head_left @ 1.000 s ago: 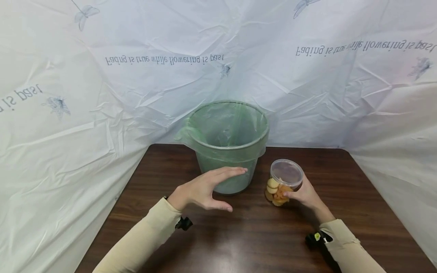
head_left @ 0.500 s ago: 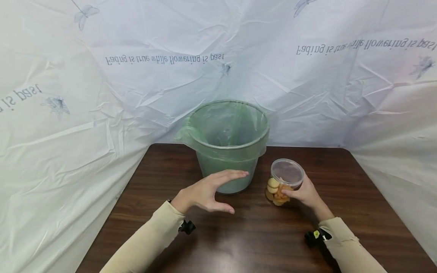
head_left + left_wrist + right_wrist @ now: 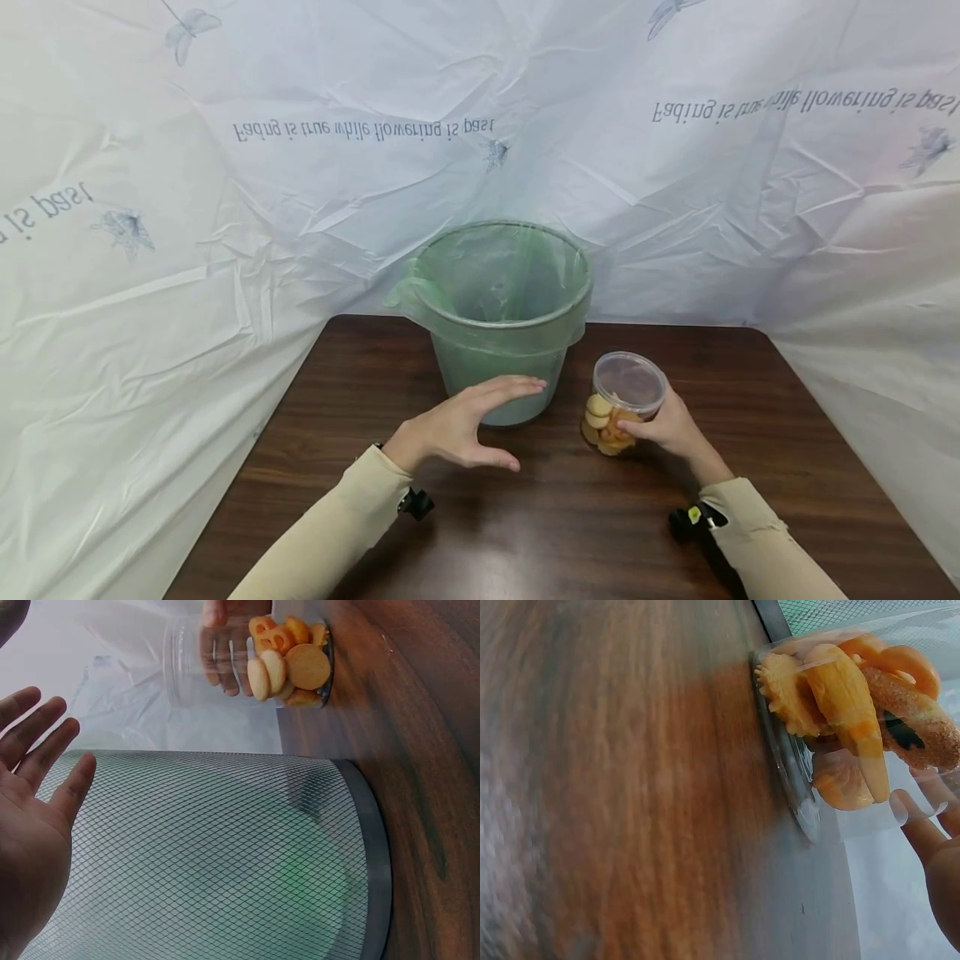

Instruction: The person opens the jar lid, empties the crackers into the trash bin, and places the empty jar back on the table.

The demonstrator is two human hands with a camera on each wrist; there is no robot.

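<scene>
My right hand (image 3: 671, 429) grips a clear plastic jar (image 3: 630, 379) at the right of the table, its thumb across the near side. Inside the lower part lie biscuits (image 3: 307, 667), some round and pale, others orange and pretzel-shaped; in the right wrist view a ridged piece and a long yellow one (image 3: 847, 712) show through the wall. Left of the jar, my left hand (image 3: 457, 425) is held out with spread fingers and thumb, holding nothing. It overlaps the lower front of a mesh bin (image 3: 495, 346) in the head view.
A thin green bag (image 3: 420, 300) lines the bin and folds over its rim. The bin stands at the back middle of the dark wooden table (image 3: 570, 533). White plastic sheeting (image 3: 360, 67) with printed words hangs behind and on both sides.
My left hand has moved slightly right and towards me, its fingers still spread. The jar and my right hand have stayed almost in place.
</scene>
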